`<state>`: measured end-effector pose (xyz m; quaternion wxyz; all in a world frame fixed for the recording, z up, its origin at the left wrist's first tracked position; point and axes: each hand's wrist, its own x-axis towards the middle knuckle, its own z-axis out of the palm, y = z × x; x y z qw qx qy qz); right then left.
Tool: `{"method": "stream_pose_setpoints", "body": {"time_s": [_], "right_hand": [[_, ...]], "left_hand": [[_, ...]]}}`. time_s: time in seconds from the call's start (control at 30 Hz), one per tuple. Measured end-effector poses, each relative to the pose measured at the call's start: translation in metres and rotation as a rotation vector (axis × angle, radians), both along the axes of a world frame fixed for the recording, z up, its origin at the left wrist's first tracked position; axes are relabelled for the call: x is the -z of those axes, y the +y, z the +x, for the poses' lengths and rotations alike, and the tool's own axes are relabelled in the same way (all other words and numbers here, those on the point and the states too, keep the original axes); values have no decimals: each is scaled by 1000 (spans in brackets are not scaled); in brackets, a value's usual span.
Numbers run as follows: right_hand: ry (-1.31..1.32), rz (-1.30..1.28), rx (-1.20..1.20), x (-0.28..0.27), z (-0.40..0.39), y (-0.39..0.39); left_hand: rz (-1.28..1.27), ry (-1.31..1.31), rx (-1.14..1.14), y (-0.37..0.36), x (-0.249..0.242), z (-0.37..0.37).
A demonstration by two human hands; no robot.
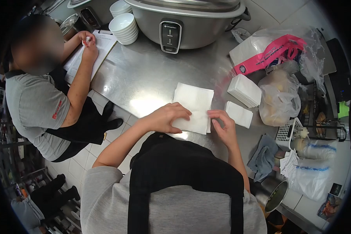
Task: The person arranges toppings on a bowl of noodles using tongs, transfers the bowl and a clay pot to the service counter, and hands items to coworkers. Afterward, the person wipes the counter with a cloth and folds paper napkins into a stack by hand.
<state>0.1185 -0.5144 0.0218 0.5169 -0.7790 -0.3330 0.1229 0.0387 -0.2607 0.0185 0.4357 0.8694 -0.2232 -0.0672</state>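
Note:
A small pile of white paper napkins (pixel 194 98), slightly fanned at the edges, lies unfolded on the steel counter in front of me. My left hand (pixel 167 117) rests on its left side, fingers bent and thumb apart from them. At its right edge, my right hand (pixel 224 124) touches the paper with the index finger, the thumb held away. Just right of the pile are a thick stack of folded napkins (pixel 244 90) and a thinner folded stack (pixel 239 114).
A large rice cooker (pixel 183 27) and stacked white bowls (pixel 124 29) stand at the back. Plastic bags (pixel 279 97), a pink-edged package (pixel 267 54), a grey cloth (pixel 262 158) and a metal pot (pixel 274 194) are on the right. A co-worker (pixel 39 101) stands left beside a clipboard (pixel 99 50).

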Motion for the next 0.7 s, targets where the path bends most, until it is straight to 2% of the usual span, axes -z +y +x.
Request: {"method": "stream_pose_setpoints", "body": {"time_s": [0.03, 0.13, 0.27, 0.33, 0.4, 0.47, 0.5, 0.57, 0.6, 0.67, 0.7], "right_hand": [[-18, -38, -6, -3, 0, -3], [-74, -111, -77, -14, -3, -8], [-202, -248, -204, -25, -19, -2], [-180, -219, -182, -21, -23, 2], [-158, -189, -165, -12, -19, 2], [-358, -116, -250, -2, -10, 0], [-360, -113, -252, -2, -10, 0], [128, -169, -153, -5, -11, 1], [128, -168, -154, 6, -10, 2], [448, 76, 81, 33, -3, 8], [448, 77, 78, 35, -1, 13]], "left_hand": [[71, -142, 20, -2, 2, -1], [167, -217, 5, -9, 3, -3], [127, -212, -23, -10, 2, 1], [19, -25, -95, -9, -5, 3], [4, 30, -62, -5, -12, 4], [-7, 88, -34, -2, -22, 2], [-85, 190, -38, -1, -28, 0], [-162, 291, -45, 4, -28, -1], [-254, 352, -55, 9, -18, -1], [-430, 387, -99, 10, 6, 0], [-429, 386, -101, 9, 15, 1]]}}
